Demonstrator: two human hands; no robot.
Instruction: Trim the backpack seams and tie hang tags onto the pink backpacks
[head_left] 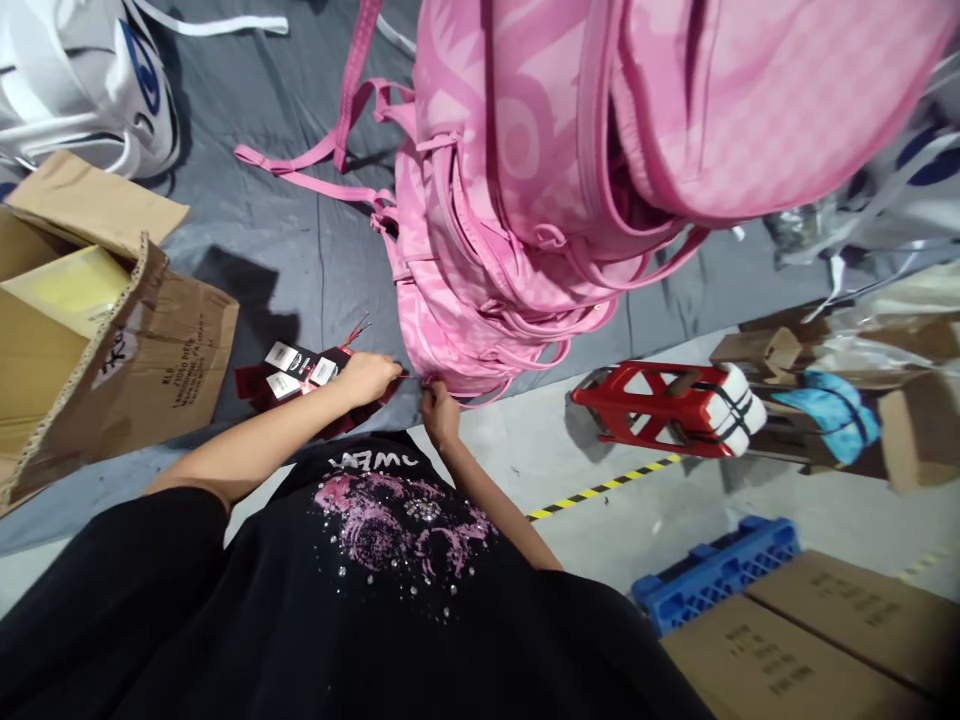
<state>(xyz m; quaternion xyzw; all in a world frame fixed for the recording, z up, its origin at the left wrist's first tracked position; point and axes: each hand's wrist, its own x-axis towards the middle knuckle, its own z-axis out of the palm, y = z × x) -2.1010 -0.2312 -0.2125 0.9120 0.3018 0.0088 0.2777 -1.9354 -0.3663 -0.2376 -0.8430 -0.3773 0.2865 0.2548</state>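
Note:
Several pink backpacks [510,230] lie stacked along the edge of a grey-covered surface, straps trailing to the left. My left hand [371,378] is closed, fingertips pinching what looks like a thin red string that stretches toward the lowest backpack. Beneath and beside that hand lies a pile of black and dark red hang tags [304,372] with white stickers and loose strings. My right hand [441,412] is closed at the near edge of the lowest pink backpack, fingers pressed together; what lies between them is too small to make out.
An open cardboard box [180,350] with a yellow sheet inside stands at left. Behind it sits a white bag [82,90]. At right are a red stool-like frame [660,410], opened cartons [919,420], a blue pallet [720,570] and closed cartons [780,650] on the floor.

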